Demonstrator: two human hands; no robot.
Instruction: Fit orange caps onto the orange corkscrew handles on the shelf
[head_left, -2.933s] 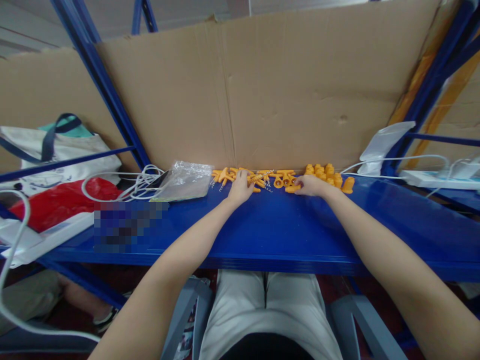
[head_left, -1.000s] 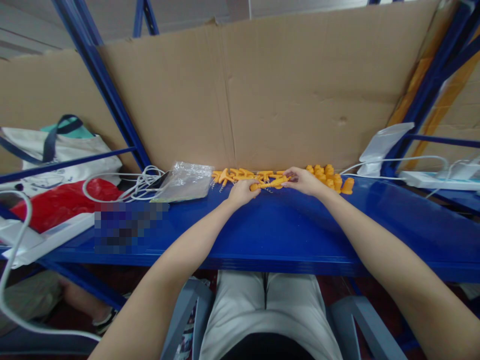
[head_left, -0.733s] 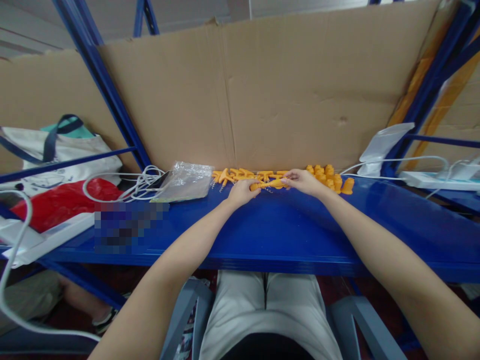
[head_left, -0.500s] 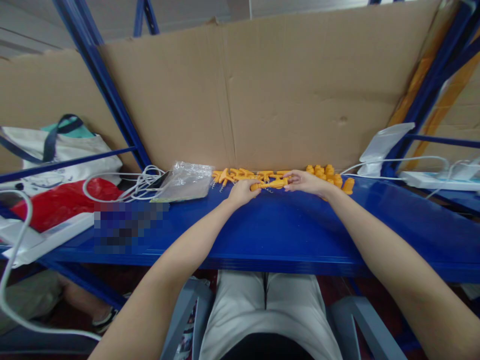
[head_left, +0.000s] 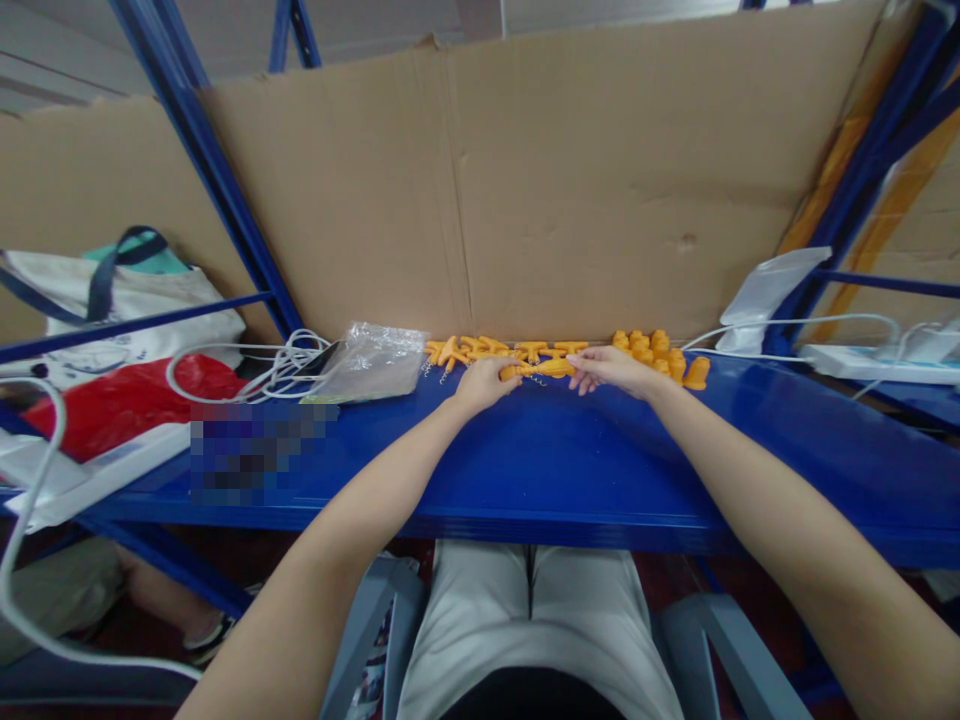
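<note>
An orange corkscrew [head_left: 551, 369] lies level between my two hands, its slim body just above the blue shelf. My left hand [head_left: 482, 386] is closed round its left end. At the other end, the fingers of my right hand [head_left: 609, 369] pinch it, with the lower fingers loosely spread. Behind my hands lies a row of orange T-handled corkscrews [head_left: 451, 352], some with bare metal spirals showing. Several orange caps [head_left: 643, 346] stand grouped to the right of my right hand. My fingers hide both ends of the held corkscrew.
A tall cardboard sheet [head_left: 555, 180] backs the blue shelf [head_left: 525, 460]. Left of the corkscrews lie a clear plastic bag [head_left: 371, 365] and a white cable bundle [head_left: 296, 360]. A red bag [head_left: 150, 400] is farther left. A power strip [head_left: 877, 360] lies at right.
My right hand's fingers have shifted slightly at the right end of the corkscrew, the lower ones spreading a little. My left hand keeps its hold in the same place.
</note>
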